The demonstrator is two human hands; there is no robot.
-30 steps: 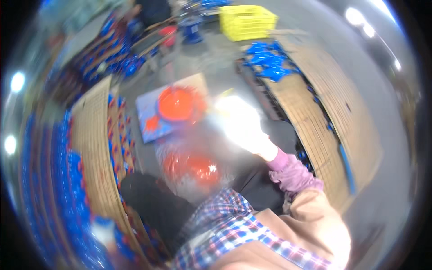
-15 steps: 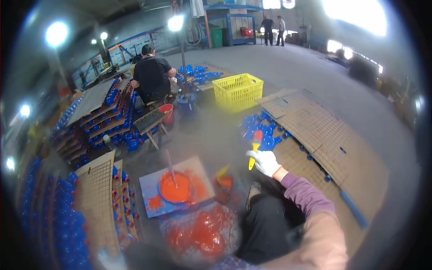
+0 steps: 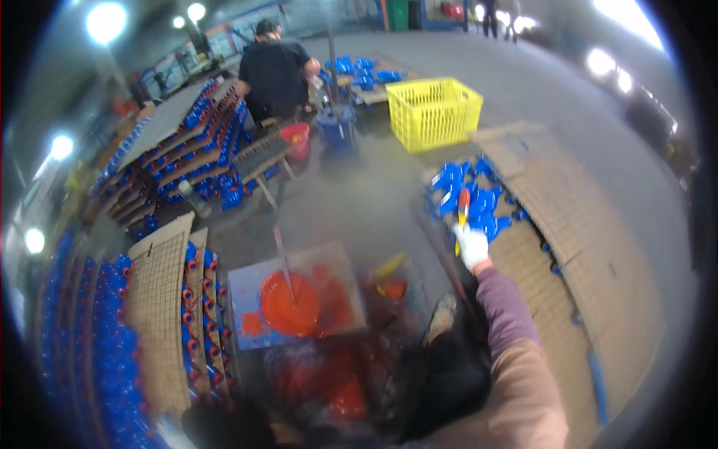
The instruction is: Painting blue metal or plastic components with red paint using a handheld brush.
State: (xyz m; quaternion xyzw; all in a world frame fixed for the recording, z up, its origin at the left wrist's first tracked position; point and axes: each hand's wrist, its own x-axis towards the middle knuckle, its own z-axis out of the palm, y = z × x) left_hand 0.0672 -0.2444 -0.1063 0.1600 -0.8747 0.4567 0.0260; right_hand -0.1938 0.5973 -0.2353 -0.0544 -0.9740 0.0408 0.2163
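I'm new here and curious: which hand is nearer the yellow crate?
The right hand: gripping a brush, it is on the near side of the crate. The left hand is much farther, at the picture's lower left.

1. Holds a red-tipped yellow brush [image 3: 464,208] in the gloved right hand [image 3: 473,247], on the near side of the yellow crate [image 3: 425,129].
2. Shows glossy blue parts [image 3: 449,179] just short of the crate.
3. Has a stick [image 3: 282,258] slanting out of red paint [image 3: 280,310], nearer and left of the crate.
4. Includes a co-worker [image 3: 275,78] in black, left of the crate.
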